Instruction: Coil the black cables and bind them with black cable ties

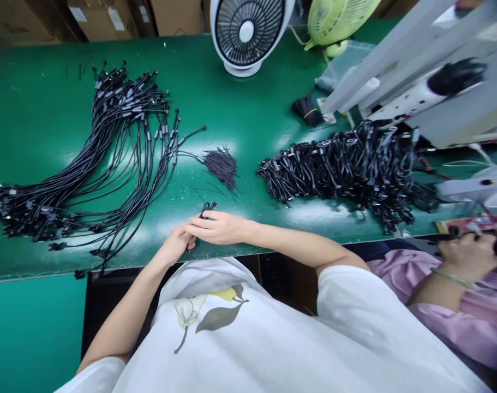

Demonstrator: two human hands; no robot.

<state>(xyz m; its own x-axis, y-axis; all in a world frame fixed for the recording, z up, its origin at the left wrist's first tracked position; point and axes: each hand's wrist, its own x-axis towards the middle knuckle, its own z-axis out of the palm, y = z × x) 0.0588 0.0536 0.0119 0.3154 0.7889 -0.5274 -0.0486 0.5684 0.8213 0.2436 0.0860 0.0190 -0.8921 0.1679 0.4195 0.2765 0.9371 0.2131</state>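
At the table's front edge, my left hand (178, 243) and my right hand (218, 227) meet, both with fingers closed around a small black cable bundle (208, 209). Only the bundle's upper end shows above the fingers. Long loose black cables (84, 158) with grey sleeves and connectors spread over the left of the green table (248, 114). A small pile of short black ties (221, 166) lies just beyond my hands. To the right sits a large heap of coiled black cables (334, 164).
A white fan (246, 33) stands at the back, with a green fan (338, 22) beside it. A tied black bunch (307, 111) lies near a grey metal frame (375, 60). At the right edge is another person's hand (469, 254).
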